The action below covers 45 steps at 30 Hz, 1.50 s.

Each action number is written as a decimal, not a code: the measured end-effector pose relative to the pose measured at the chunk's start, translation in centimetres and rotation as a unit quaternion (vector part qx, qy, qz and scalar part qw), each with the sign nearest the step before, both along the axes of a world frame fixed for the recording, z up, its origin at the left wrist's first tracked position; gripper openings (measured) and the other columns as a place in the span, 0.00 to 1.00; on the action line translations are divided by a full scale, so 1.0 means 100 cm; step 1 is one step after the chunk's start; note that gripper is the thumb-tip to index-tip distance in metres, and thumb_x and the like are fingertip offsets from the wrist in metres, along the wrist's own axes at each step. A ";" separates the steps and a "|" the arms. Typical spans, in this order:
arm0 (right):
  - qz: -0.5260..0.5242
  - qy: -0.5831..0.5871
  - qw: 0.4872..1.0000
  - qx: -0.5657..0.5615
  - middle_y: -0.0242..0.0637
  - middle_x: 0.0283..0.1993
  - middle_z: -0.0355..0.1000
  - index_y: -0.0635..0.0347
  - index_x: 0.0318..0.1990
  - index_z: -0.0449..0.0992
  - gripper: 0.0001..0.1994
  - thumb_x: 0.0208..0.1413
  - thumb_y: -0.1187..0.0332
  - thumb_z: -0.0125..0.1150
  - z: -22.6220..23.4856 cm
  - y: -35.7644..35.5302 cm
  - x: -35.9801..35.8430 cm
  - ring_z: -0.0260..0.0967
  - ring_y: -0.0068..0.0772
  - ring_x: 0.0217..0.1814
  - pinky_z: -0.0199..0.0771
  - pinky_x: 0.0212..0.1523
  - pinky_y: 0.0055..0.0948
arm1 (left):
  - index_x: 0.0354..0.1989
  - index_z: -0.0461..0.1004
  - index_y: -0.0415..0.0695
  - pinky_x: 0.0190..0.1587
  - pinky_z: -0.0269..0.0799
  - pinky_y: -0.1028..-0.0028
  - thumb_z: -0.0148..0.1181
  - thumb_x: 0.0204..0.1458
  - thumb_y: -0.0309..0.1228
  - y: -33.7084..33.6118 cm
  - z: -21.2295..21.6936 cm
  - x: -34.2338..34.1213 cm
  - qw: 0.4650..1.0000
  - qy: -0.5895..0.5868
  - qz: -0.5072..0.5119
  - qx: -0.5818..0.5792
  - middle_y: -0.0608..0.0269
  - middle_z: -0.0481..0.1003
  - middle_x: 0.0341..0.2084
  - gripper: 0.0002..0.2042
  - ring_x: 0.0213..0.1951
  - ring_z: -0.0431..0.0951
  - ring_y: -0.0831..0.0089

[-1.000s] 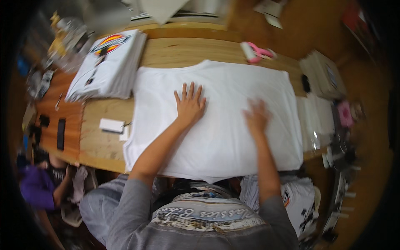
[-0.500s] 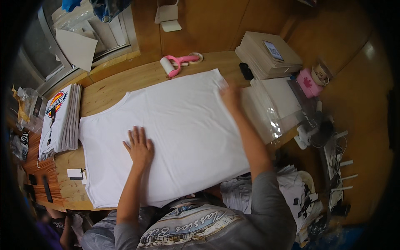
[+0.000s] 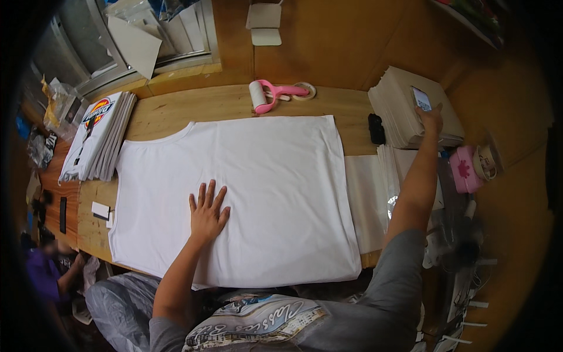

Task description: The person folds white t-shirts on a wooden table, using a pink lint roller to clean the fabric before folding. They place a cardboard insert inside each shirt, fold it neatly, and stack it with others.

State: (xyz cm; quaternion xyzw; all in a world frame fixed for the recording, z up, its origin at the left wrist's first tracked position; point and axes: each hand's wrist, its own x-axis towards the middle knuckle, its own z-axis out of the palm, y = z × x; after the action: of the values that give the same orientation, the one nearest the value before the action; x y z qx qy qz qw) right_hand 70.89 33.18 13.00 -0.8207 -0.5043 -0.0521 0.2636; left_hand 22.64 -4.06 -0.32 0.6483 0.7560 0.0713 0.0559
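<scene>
A white sleeveless shirt (image 3: 281, 170) lies spread flat across the wooden table in front of me. My left hand (image 3: 207, 216) rests palm down on the shirt's middle, fingers spread. Off to the far right, my right hand (image 3: 431, 119) reaches to a phone (image 3: 421, 98) lying on a stack of brown cardboard sheets (image 3: 399, 111). Its fingers close around the phone's near end, and part of that end is hidden under them. A white hang tag (image 3: 100, 210) sits beside the shirt's left edge.
Folded white shirts (image 3: 97, 138) are stacked at the left. A pink lint roller (image 3: 272, 95) and a tape roll (image 3: 304, 91) lie behind the shirt. Clear plastic bags (image 3: 366, 199), a black object (image 3: 376, 129) and a pink box (image 3: 465, 170) are at the right. Another person (image 3: 53, 267) is at lower left.
My right hand has left the shirt's far right corner and moved right to the phone on the cardboard stack. My left hand stays flat on the shirt. The whole view has shifted.
</scene>
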 end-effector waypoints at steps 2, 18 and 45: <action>0.021 -0.015 0.999 -0.025 0.51 0.44 0.66 0.53 0.59 0.42 0.47 0.32 0.54 0.65 0.007 -0.003 -0.011 0.64 0.47 0.46 0.64 0.45 0.38 | 0.57 0.52 0.57 0.57 0.33 0.50 0.43 0.48 0.41 -0.003 -0.001 -0.001 1.000 0.005 0.004 0.004 0.62 0.43 0.60 0.25 0.61 0.40 0.60; 0.191 0.011 0.976 -0.106 0.53 0.35 0.69 0.55 0.58 0.42 0.46 0.29 0.58 0.62 -0.098 -0.072 -0.189 0.67 0.50 0.39 0.68 0.40 0.38 | 0.57 0.52 0.56 0.57 0.34 0.50 0.42 0.48 0.44 -0.002 -0.002 -0.006 1.000 0.003 0.005 0.009 0.60 0.44 0.60 0.25 0.61 0.40 0.60; 0.226 -0.113 0.966 -0.056 0.46 0.32 0.68 0.63 0.38 0.69 0.17 0.39 0.65 0.57 -0.078 -0.036 -0.106 0.67 0.41 0.32 0.66 0.33 0.34 | 0.56 0.54 0.55 0.57 0.34 0.50 0.38 0.49 0.45 -0.014 -0.026 -0.011 0.992 -0.078 -0.014 0.101 0.60 0.43 0.60 0.24 0.61 0.39 0.61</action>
State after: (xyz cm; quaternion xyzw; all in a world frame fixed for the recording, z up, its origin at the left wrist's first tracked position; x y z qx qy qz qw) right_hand 60.28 29.56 5.19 -0.6873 -0.7054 -0.0550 0.1641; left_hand 21.50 -5.46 -2.91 0.6534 0.7292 0.1969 0.0499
